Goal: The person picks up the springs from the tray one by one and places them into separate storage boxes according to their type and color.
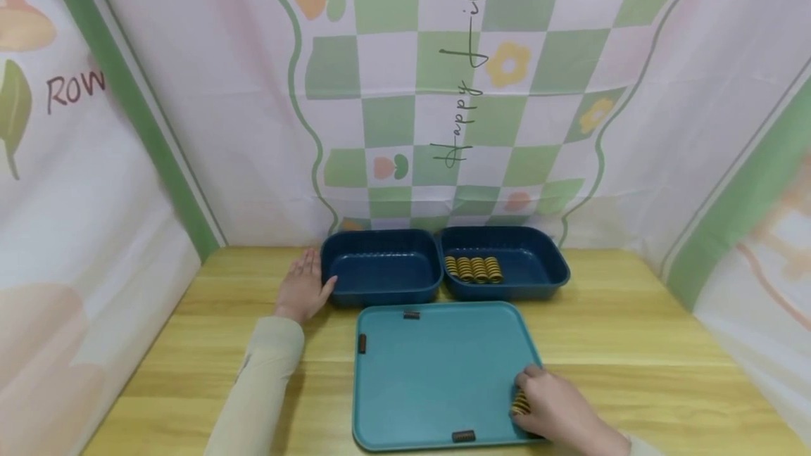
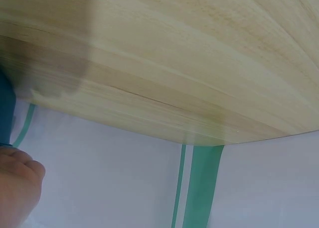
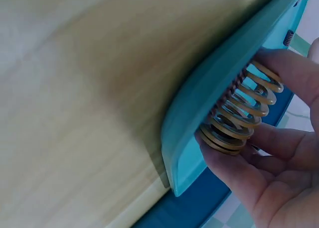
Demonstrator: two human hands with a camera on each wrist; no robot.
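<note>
My right hand (image 1: 557, 407) pinches a yellow coil spring (image 3: 241, 113) between thumb and fingers at the right rim of the teal tray (image 1: 437, 371). In the right wrist view a dark spring (image 3: 227, 96) shows beside it along the tray's edge. Other small dark springs lie on the tray: one near the back rim (image 1: 412, 315), another by the left rim (image 1: 362, 343), a third at the front (image 1: 464, 435). My left hand (image 1: 304, 290) lies with fingers extended against the left side of a dark blue bin (image 1: 383, 297).
A second dark blue bin (image 1: 507, 292) adjoins the first on its right, with several yellow springs (image 1: 473, 270) lined up inside. Both stand behind the tray on the wooden table (image 1: 633, 357). A printed curtain (image 1: 393, 65) hangs directly behind them and along both sides.
</note>
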